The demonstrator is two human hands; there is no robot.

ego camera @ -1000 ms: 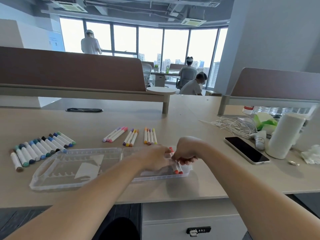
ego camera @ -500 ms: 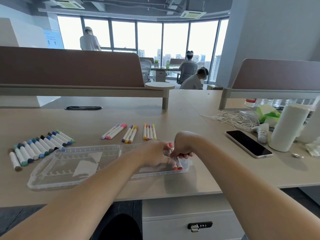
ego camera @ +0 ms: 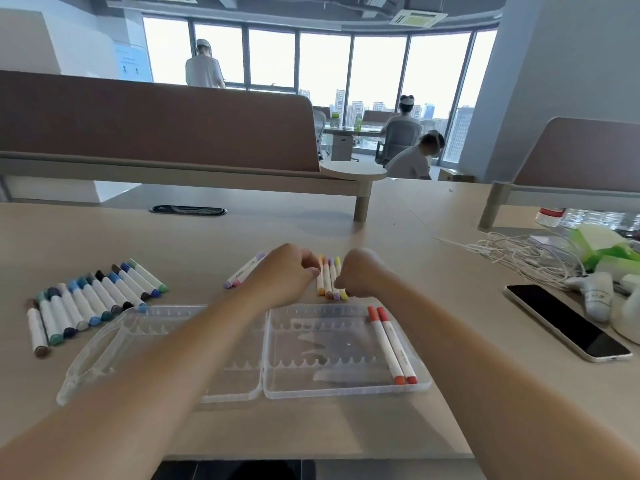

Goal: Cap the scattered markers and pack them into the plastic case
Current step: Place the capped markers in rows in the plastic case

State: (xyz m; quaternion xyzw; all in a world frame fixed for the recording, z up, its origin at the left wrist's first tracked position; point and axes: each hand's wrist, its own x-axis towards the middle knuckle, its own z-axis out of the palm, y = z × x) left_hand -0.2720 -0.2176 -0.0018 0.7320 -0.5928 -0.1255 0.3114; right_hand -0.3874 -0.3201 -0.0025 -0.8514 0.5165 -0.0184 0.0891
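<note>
Markers were mostly unpacked: only two red markers [ego camera: 389,344] lay in the open plastic case [ego camera: 325,344], just nearer me than my right hand [ego camera: 360,277]. Between it and my left hand [ego camera: 284,275] lay a small orange, yellow and purple group [ego camera: 329,282]; both hands had fingers curled at it, though I could not tell whether either held one. Pink markers [ego camera: 242,273] lay just left of my left hand and a long blue-green row [ego camera: 93,306] well beyond, so I judged nearly all the packing was left.
</note>
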